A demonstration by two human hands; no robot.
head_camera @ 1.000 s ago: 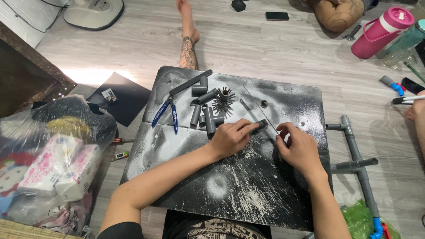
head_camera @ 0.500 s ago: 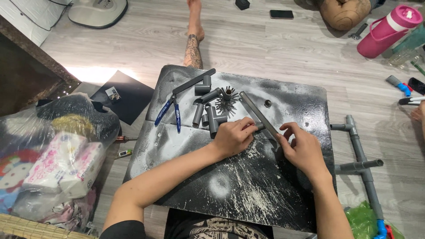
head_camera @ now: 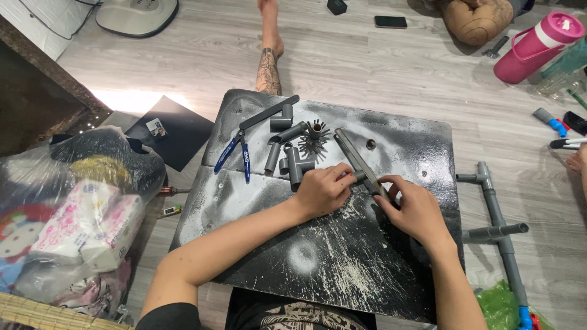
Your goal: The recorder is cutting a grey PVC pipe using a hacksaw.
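Observation:
A black work board (head_camera: 318, 263) dusted with white filings lies in front of me. My left hand (head_camera: 324, 190) is closed on a short grey pipe piece (head_camera: 359, 177) and presses it onto the board. My right hand (head_camera: 413, 211) holds a long flat metal file (head_camera: 358, 160) that slants up and to the left across the pipe piece. Just behind my left hand lie several grey pipe fittings (head_camera: 292, 160) and a round spiky metal part (head_camera: 314, 139).
Blue-handled pliers (head_camera: 235, 153) lie on the board's left part. A grey pipe frame (head_camera: 498, 220) rests on the floor at right, a pink bottle (head_camera: 535, 46) far right, a plastic bag of packages (head_camera: 73, 214) at left. A person's tattooed leg (head_camera: 268, 61) stretches beyond the board.
The file's far end has slid up and to the left across the pipe piece; my right hand has followed it a little. My left hand has stayed in place.

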